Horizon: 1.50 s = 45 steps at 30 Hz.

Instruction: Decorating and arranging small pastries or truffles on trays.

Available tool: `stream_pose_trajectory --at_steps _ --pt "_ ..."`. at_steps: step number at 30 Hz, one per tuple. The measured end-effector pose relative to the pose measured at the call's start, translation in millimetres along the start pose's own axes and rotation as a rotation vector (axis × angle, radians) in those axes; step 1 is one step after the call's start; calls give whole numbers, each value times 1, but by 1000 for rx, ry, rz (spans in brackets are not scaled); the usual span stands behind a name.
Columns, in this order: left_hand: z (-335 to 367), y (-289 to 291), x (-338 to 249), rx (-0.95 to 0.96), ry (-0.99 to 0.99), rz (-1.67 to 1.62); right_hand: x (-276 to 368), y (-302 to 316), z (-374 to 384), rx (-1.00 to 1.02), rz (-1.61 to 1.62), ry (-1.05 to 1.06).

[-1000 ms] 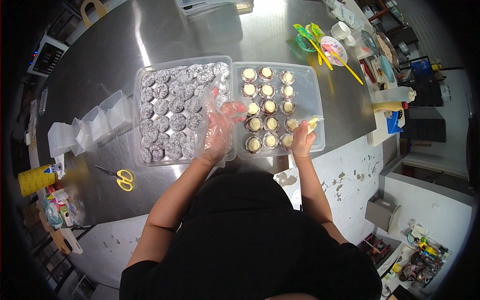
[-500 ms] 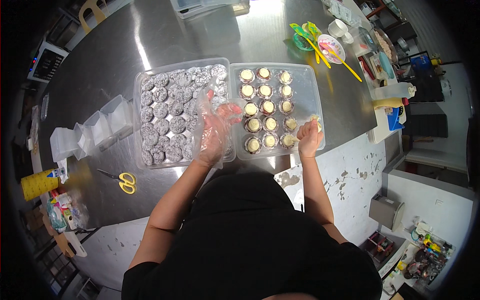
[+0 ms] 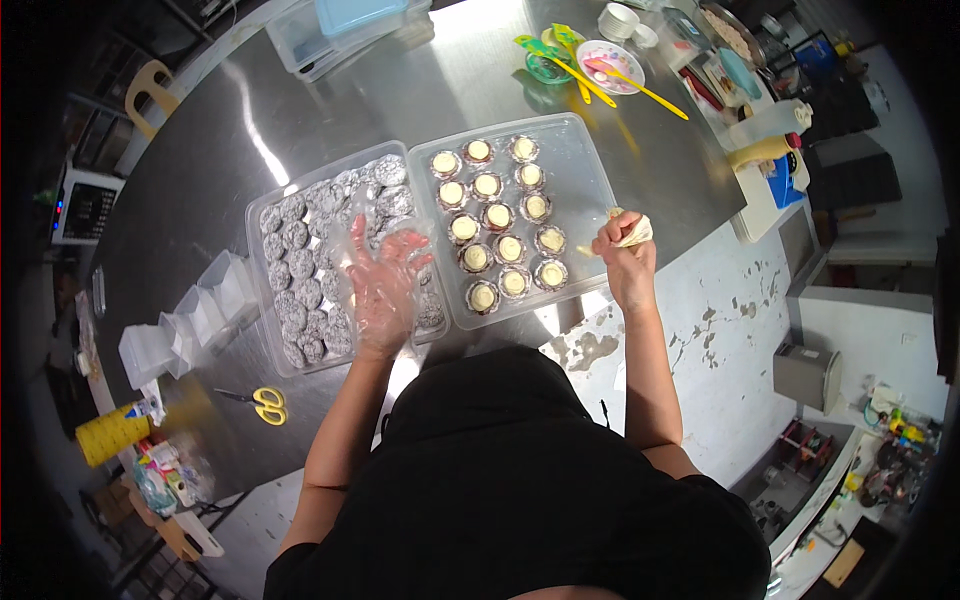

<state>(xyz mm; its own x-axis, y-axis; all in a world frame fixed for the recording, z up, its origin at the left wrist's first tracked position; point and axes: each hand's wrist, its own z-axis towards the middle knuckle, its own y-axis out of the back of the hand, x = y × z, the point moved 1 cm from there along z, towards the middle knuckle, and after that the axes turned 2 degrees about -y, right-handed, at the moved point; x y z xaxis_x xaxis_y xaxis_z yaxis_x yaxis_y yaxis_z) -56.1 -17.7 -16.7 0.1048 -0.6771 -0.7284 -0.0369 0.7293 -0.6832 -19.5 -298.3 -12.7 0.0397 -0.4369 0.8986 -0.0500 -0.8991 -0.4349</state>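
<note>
In a clear plastic glove, my left hand (image 3: pixel 382 290) hovers palm up with its fingers apart over a clear container (image 3: pixel 255 312) packed with sugar-dusted dark crinkle cookies (image 3: pixel 300 290). It holds nothing. My bare right hand (image 3: pixel 630 265) is closed around a small piping bag (image 3: pixel 637 233) of pale cream, whose tip points left past the right edge of a second clear container (image 3: pixel 588 190). Inside that one, rows of dark cookies topped with pale cream, such as a cream-topped cookie (image 3: pixel 550 240), fill the left and middle.
Yellow-handled scissors (image 3: pixel 268 405) and clear plastic boxes (image 3: pixel 190 320) lie at the left. Beyond the containers are yellow-handled spatulas (image 3: pixel 575 70), a patterned bowl (image 3: pixel 625 65) and stacked plastic containers (image 3: pixel 345 30). The steel table's edge (image 3: pixel 690 255) runs close to my right hand.
The view has turned and shifted. My right hand has drawn away from the cream-topped cookies to the container's right edge, piping bag still held. My left hand stays spread over the crinkle cookies.
</note>
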Motion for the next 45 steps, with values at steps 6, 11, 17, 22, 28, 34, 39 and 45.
stream_pose_trajectory --at_steps 6,11,17,22,28,34,39,45 --pt "0 -4 3 -10 49 13 -5 21 -6 123 -102 -47" --pt "2 -6 8 14 65 2 5 16 0 152 -252 -65" --pt "8 -15 12 -9 67 75 -2 17 23 45 -359 -55" --pt "10 -11 14 -46 64 70 -17 20 50 23 -474 -43" --pt "12 -6 12 -66 77 97 -24 0 80 -75 -276 -159" --pt "15 -6 9 -71 96 154 -42 1 102 -60 -317 -145" --pt "17 -4 8 -71 105 151 -50 0 108 2 -425 -87" --pt "20 0 11 -95 89 111 -55 -2 112 3 -565 -148"
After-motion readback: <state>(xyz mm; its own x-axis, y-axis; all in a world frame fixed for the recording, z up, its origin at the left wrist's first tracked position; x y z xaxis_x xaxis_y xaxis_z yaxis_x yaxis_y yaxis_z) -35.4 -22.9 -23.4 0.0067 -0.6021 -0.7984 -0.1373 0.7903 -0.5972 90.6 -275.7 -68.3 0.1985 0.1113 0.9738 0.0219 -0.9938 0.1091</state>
